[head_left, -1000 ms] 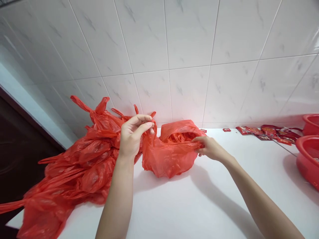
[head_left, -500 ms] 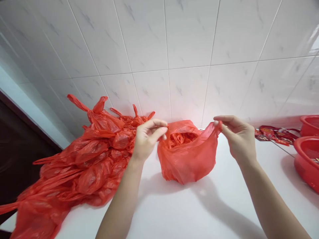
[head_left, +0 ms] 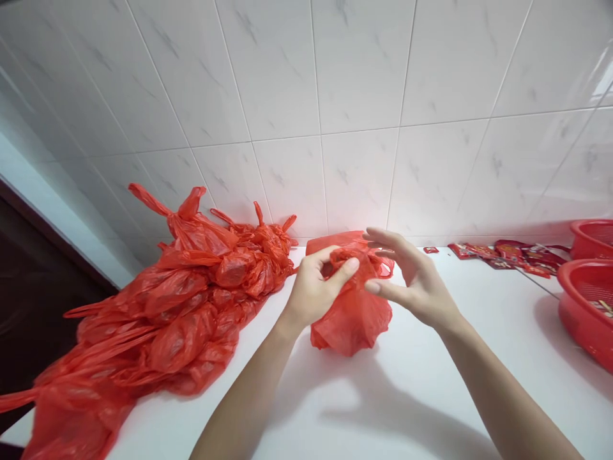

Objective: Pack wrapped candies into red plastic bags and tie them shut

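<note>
A small red plastic bag [head_left: 352,316] sits on the white counter [head_left: 407,390], filled with something orange-red. My left hand [head_left: 313,291] pinches the gathered top of the bag between thumb and fingers. My right hand [head_left: 412,281] is right beside it, fingers spread and curved around the bag's handles, touching them. Both hands meet above the bag's mouth.
A big heap of tied red plastic bags [head_left: 172,300] covers the counter's left end, by a dark opening. Red packets [head_left: 507,252] lie along the tiled wall. Two red baskets [head_left: 587,306] stand at the right edge.
Both hands came together from holding the bag's mouth wide apart. The bag's top is now bunched shut, and my right hand's fingers have loosened.
</note>
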Action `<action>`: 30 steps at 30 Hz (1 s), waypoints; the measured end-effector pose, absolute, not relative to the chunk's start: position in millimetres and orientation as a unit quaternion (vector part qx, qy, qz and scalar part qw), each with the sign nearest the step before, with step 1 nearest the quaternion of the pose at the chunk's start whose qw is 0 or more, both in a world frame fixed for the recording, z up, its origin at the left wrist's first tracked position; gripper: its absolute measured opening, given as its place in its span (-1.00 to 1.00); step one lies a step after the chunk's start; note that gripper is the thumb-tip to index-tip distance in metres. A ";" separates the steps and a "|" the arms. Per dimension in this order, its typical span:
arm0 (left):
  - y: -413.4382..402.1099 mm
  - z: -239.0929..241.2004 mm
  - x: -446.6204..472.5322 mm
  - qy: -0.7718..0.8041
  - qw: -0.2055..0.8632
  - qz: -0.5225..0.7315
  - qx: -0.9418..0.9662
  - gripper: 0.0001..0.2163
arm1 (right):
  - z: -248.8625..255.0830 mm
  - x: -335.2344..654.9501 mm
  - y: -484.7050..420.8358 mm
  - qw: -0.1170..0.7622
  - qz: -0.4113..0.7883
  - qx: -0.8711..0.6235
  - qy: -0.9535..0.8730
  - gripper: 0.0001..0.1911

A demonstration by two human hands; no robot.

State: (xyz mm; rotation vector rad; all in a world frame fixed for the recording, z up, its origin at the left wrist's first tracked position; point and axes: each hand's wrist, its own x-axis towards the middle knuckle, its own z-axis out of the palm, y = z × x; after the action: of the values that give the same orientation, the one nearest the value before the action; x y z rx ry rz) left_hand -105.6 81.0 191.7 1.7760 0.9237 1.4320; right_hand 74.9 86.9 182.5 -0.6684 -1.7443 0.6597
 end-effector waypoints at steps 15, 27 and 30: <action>103.0 210.9 -147.5 0.335 0.328 0.699 0.540 -0.79 | 149.7 68.3 135.1 0.575 0.667 -0.171 -0.443 -0.64; 92.6 209.2 -157.3 0.260 0.358 0.560 0.701 -0.82 | 163.7 57.9 115.1 0.530 0.592 -0.324 -0.514 -0.65; 90.9 203.9 -146.6 0.245 0.365 0.514 0.737 -0.81 | 165.4 50.3 102.3 0.463 0.571 -0.324 -0.595 -0.84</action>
State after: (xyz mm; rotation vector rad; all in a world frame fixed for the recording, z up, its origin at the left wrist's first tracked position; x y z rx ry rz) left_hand -146.6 90.9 203.9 1.8942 0.6296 1.3221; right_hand 50.3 102.3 165.4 -0.7969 -1.4626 1.4032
